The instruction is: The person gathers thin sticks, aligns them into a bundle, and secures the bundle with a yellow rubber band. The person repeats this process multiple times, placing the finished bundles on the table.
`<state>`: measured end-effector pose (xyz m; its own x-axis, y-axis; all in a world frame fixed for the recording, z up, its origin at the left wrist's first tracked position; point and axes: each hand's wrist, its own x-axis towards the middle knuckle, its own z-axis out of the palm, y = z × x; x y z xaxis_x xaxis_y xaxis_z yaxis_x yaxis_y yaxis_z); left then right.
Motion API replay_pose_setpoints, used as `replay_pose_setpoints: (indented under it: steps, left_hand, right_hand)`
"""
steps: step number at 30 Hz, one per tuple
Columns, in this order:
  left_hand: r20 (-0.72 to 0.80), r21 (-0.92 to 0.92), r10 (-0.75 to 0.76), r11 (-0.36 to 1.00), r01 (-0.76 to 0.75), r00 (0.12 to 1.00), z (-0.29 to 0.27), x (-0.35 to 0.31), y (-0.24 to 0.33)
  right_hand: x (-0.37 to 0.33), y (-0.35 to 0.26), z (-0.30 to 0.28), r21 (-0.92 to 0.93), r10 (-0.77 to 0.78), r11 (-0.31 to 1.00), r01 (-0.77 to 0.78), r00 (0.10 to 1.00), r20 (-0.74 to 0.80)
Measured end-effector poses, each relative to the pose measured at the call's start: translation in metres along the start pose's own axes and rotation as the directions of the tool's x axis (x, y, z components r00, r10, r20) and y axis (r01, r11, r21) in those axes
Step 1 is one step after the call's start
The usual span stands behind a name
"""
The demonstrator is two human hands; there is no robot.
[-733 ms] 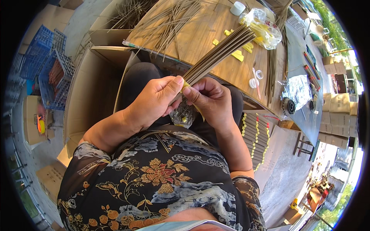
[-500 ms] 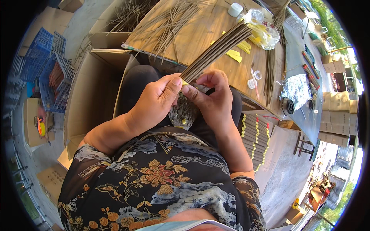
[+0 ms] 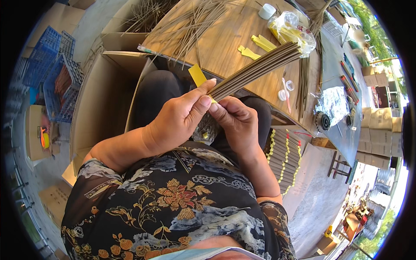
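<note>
Both hands meet in front of my chest around the lower end of a bundle of thin brown incense sticks (image 3: 258, 69). The bundle slants up and to the right over the table's edge. A yellow paper strip (image 3: 197, 75) sticks out up-left past the fingers of my left hand (image 3: 180, 113), and a bit of yellow shows between the two thumbs. My left hand is closed, thumb pressing at the bundle's end. My right hand (image 3: 236, 121) pinches the same end from the right, its fingers curled. The fingers hide how the paper lies around the sticks.
On the wooden table (image 3: 242, 26) lie loose sticks (image 3: 197, 26), yellow paper strips (image 3: 263, 43), a clear plastic bag (image 3: 294, 30) and a white lidded jar (image 3: 266, 11). A cardboard box (image 3: 102, 95) stands at my left. Banded bundles (image 3: 284, 160) lie low at right.
The bundle has tilted further to the right, its far end lower. The yellow strip now sticks out up-left of my left hand. My right hand has closed in at the bundle's end.
</note>
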<state>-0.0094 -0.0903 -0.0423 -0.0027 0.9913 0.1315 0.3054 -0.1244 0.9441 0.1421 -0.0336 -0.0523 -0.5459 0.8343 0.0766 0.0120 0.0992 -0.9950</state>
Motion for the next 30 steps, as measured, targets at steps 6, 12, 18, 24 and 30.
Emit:
replay_pose_setpoints:
  steps: [6, 12, 18, 24, 30]
  left_hand:
    - [0.199, -0.195, -0.136, 0.965, 0.175, 0.971, -0.007, -0.003, 0.004]
    - [0.424, -0.484, -0.179, 0.784, 0.389, 0.888, -0.009, -0.001, 0.004]
    - [0.432, -0.633, -0.170, 0.642, 0.432, 0.886, -0.006, 0.001, 0.005]
    - [0.524, -0.604, -0.245, 0.569, 0.559, 0.816, -0.009, 0.001, -0.002]
    - [0.612, -0.605, -0.238, 0.474, 0.640, 0.754, -0.012, 0.003, -0.004]
  right_hand:
    - [-0.003, -0.007, 0.003, 0.437, -0.001, 0.896, -0.078, 0.984, 0.177]
    - [0.000, 0.004, -0.005, 0.579, -0.126, 0.809, -0.097, 0.934, 0.334]
    - [0.003, 0.008, -0.008, 0.599, -0.160, 0.797, -0.070, 0.933, 0.322]
    - [0.011, 0.022, -0.009, 0.421, -0.342, 0.881, 0.216, 0.906, 0.250]
    - [0.020, 0.036, -0.015, 0.316, -0.379, 0.902, 0.295, 0.891, 0.249]
